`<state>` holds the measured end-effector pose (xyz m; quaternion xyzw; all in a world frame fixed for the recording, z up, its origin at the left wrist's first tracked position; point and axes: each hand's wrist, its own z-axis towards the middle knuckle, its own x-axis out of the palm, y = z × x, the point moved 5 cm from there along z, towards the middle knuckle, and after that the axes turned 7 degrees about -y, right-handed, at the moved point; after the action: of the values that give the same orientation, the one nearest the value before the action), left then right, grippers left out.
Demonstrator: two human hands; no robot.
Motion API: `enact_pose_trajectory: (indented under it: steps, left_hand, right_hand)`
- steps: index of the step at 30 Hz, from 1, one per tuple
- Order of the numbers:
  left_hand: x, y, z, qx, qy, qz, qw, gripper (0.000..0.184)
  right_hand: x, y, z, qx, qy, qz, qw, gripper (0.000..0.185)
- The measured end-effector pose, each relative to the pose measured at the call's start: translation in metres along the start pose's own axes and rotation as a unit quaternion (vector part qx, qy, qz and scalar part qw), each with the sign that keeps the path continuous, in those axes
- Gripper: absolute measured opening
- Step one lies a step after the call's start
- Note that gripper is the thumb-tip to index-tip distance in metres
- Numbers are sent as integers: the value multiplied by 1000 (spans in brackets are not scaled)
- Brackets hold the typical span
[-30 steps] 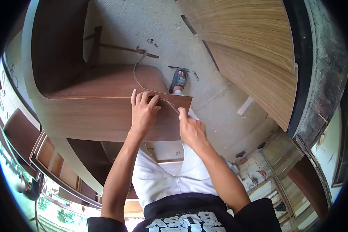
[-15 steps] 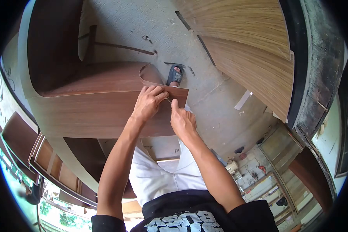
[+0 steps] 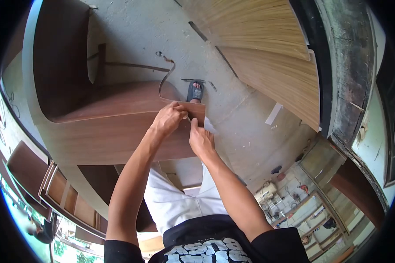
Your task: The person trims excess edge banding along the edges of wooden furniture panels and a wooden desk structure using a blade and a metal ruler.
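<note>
A brown wood-grain panel [image 3: 118, 138] with a curved cut-out lies across in front of me. Along its far edge runs a thin dark edging strip [image 3: 162, 83], whose loose end curls up off the panel. My left hand [image 3: 169, 118] is closed at that edge near the panel's right end, its fingertips pinching the strip. Just to the right, my right hand [image 3: 202, 139] is closed around a thin blade-like tool [image 3: 188, 118], mostly hidden in the fist. The tool's light tip points at the edge beside the left fingertips.
Wood-grain boards [image 3: 267, 57] lean at the upper right by a worn dark beam [image 3: 344, 70]. Strip scraps [image 3: 136, 66] lie on the concrete floor [image 3: 237, 127]. My sandalled foot [image 3: 195, 91] is just beyond the panel. A shelf with tools [image 3: 311, 215] stands lower right; stacked panels [image 3: 66, 193] are at left.
The edging strip's loose end has swung from a small loop into a longer curl reaching away over the floor. Both hands stay at the panel edge, and the view has shifted slightly.
</note>
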<state>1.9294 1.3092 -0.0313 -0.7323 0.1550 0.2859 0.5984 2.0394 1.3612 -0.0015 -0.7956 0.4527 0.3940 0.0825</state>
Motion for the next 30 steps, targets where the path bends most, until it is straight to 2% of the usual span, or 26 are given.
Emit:
enact_pose_trajectory:
  steps: [4, 6, 13, 16, 20, 27, 30]
  left_hand:
    - [-11, -12, -13, -38, -53, -65, 996, 26]
    - [-26, -11, -26, -151, -135, -66, 977, 30]
    - [-16, -21, -20, -79, -67, 17, 995, 28]
    - [-14, -15, -18, -61, -101, -13, 993, 19]
    - [-21, -11, -20, -129, -132, -90, 979, 8]
    - [-19, -13, -22, -92, -134, -60, 985, 20]
    - [-12, -13, -18, -46, -83, -21, 995, 23]
  right_hand:
    - [-16, -5, -16, 25, 20, 25, 999, 15]
    - [-30, -7, -29, 65, 11, 59, 996, 18]
    - [4, -8, -31, 43, 13, 27, 999, 15]
    - [-4, -3, -31, 3, 66, 14, 998, 22]
    - [-20, 21, -24, -65, 131, 10, 989, 29]
    - [-34, 9, -12, -61, 132, -53, 988, 25]
    - [-27, 4, -12, -53, 151, -56, 986, 22]
